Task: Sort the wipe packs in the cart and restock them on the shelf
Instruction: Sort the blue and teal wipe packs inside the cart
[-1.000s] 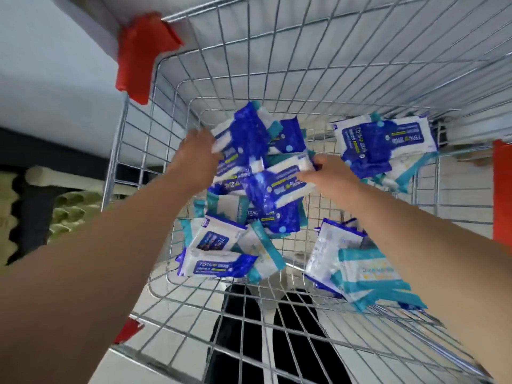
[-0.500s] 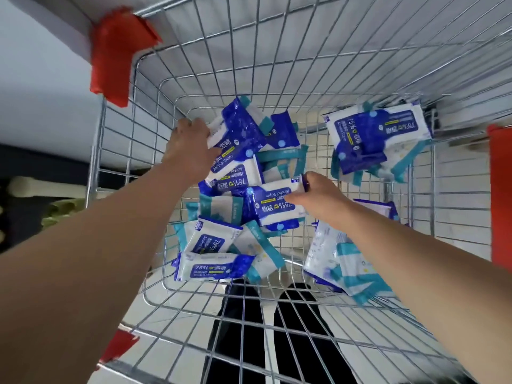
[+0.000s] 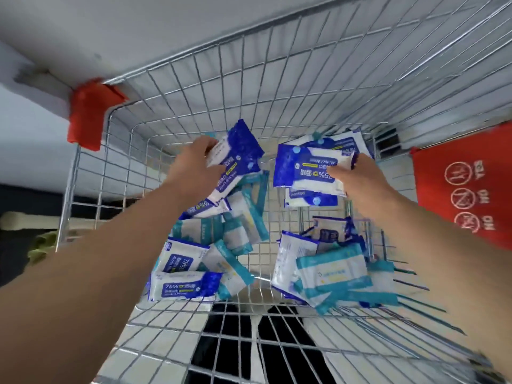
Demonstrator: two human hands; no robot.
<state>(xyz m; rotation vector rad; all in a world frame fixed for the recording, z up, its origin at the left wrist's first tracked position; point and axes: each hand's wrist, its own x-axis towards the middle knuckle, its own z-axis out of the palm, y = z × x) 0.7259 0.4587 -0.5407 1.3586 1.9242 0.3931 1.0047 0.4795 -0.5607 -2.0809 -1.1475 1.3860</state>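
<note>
Blue wipe pack [image 3: 238,154] is in the curled grip of the left hand [image 3: 191,168]. The right hand [image 3: 360,182] pinches a second pack [image 3: 303,169].

One wide-angle camera, worn on the person's head, looks steeply down into the wire cart [image 3: 277,87] from close above. The basket fills almost the whole frame and its wires bow outward. The forearms [image 3: 110,259] enter from 7 and 5 o'clock. The left hand [image 3: 194,167], gripping a wipe pack [image 3: 241,151], and the right hand [image 3: 357,178], gripping a second pack [image 3: 304,167], sit just above centre. Dark legs [image 3: 221,342] show through the mesh at 6 o'clock.
</note>
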